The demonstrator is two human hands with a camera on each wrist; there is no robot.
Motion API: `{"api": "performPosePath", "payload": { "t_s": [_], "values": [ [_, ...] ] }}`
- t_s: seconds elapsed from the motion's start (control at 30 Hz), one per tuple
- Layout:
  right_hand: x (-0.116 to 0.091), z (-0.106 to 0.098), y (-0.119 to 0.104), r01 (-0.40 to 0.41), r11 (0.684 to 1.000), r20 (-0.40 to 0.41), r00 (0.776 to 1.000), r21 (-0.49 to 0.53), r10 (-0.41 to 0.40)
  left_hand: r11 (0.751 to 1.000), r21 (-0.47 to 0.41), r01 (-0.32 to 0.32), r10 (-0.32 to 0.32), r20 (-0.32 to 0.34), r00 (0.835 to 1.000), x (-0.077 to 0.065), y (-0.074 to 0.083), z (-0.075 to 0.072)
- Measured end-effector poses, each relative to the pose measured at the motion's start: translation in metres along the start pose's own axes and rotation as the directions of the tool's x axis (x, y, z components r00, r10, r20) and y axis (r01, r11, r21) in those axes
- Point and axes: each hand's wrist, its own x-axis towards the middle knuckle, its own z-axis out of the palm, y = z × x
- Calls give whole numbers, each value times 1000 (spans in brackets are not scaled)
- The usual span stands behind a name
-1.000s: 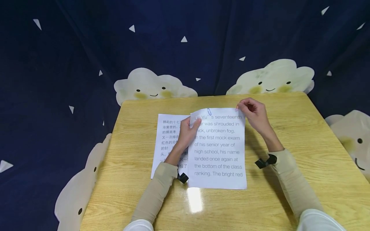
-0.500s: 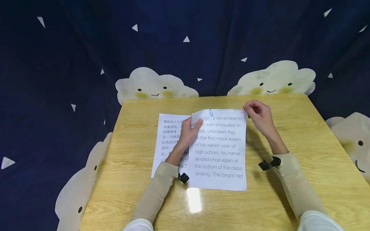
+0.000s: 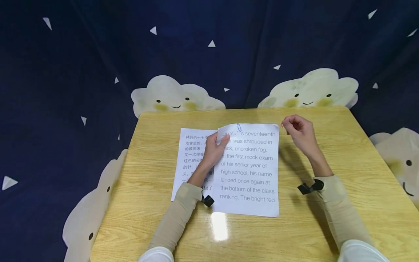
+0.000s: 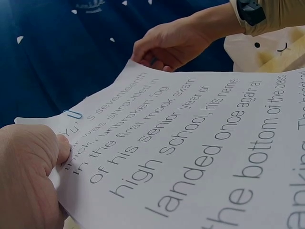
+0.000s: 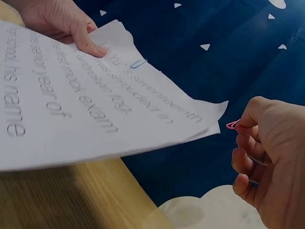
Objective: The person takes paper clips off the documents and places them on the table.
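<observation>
The pink clip [image 5: 232, 125] is just beside the top right corner of the English sheets [image 3: 248, 171], apart from them, pinched between thumb and finger of the right hand [image 3: 300, 133]. The left hand [image 3: 212, 151] pinches their upper left edge, thumb in front. 1 blue clip [image 3: 239, 127] sits on the top edge. Left of these, 1 Chinese page [image 3: 188, 173] lies on the table [image 3: 147, 153].

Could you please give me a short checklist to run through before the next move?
1. English pages held in the left grip: ok.
2. Pink clip pinched in the right grip: ok.
3. Pink clip clear of the pages: ok, a gap shows.
4. Blue clip on the pages' top edge: ok.
5. Pages flush at the corner near the pink clip: not ok, they splay.
6. Exact page count: cannot tell.
</observation>
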Motion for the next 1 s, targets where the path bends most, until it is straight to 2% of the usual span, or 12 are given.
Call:
{"api": "performPosePath", "payload": {
  "t_s": [0.37, 0.67, 1.0],
  "values": [
    [-5, -8, 13, -36, 997, 51, 998, -64, 39, 1000, -20, 11, -11, 8, 1000, 0, 0, 0],
    [-8, -14, 22, -134, 984, 94, 985, -118, 145, 1000, -22, 15, -15, 1, 1000, 0, 0, 0],
    [-10, -21, 41, -153, 977, 107, 980, -150, 170, 999, -34, 18, -18, 10, 1000, 0, -1, -1]
  ]
}}
